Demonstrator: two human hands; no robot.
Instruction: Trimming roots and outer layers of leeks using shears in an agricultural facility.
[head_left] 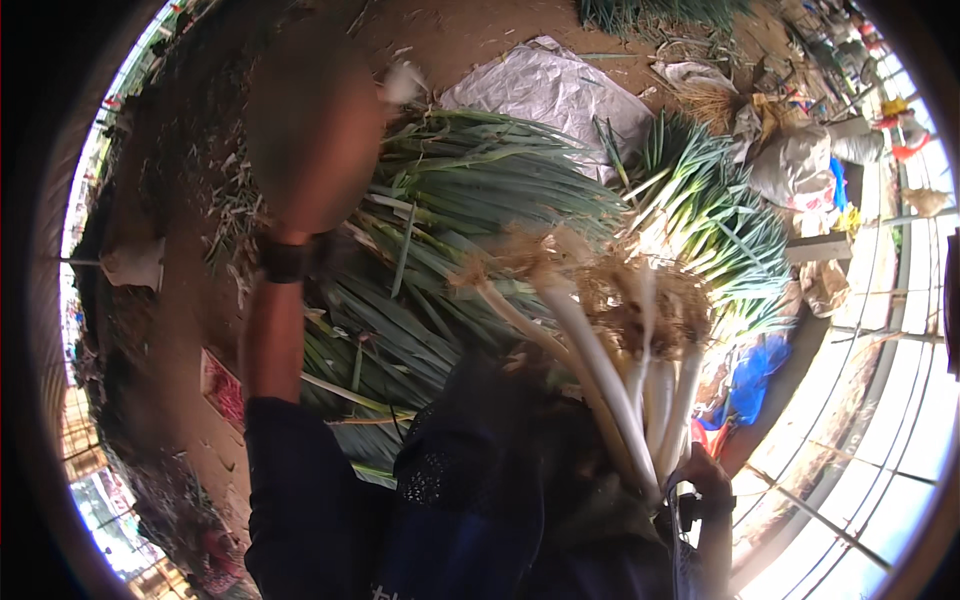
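A brightly lit, barred wall (908, 415) flanks the brown dirt floor (440, 45).

Left hand (318, 150) blurred past telling, right hand's fingers (692, 466) partly hidden, far leek pile (660, 12) cut off

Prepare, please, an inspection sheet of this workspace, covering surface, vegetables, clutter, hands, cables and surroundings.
Surface: brown ground, with plant scraps on it.
Vegetables: a bundle of leeks, roots upward; a pile of green leaves beyond.
Clutter: white sheet, pale sack, blue plastic.
Hands: right hand grips the bundle's lower end; left hand is blurred, its grip cannot be told.
Cables: nothing clearly seen.
Surroundings: bright barred wall at right.
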